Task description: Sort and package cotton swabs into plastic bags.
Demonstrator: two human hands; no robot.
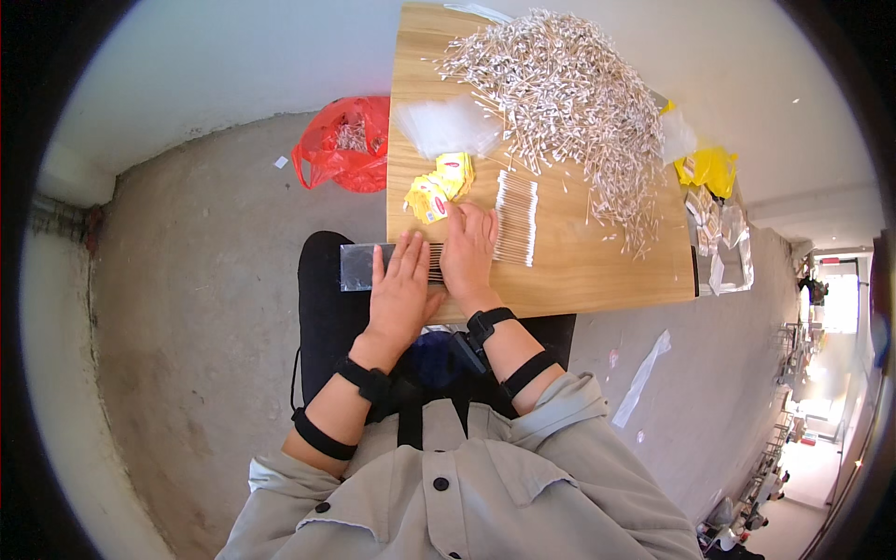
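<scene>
My left hand (403, 291) lies flat, fingers stretched out, over the right part of a flat grey, shiny sleeve or plate (358, 269) at the table's near left edge. A short row of cotton swabs (435, 262) shows between my two hands. Close beside it, my right hand (469, 254) is bent over with its fingers curled down; what lies under them is hidden. Just right of that hand, a neat row of cotton swabs (516, 219) rests on the wood. Small yellow printed cards (439, 189) sit in a loose pile beyond my fingertips.
A large heap of loose cotton swabs (569, 89) covers the far right of the wooden table (597, 275). Clear plastic bags (448, 126) lie at the far left. A red bag (345, 145) stands left of the table; a yellow bag (711, 171) is at its right.
</scene>
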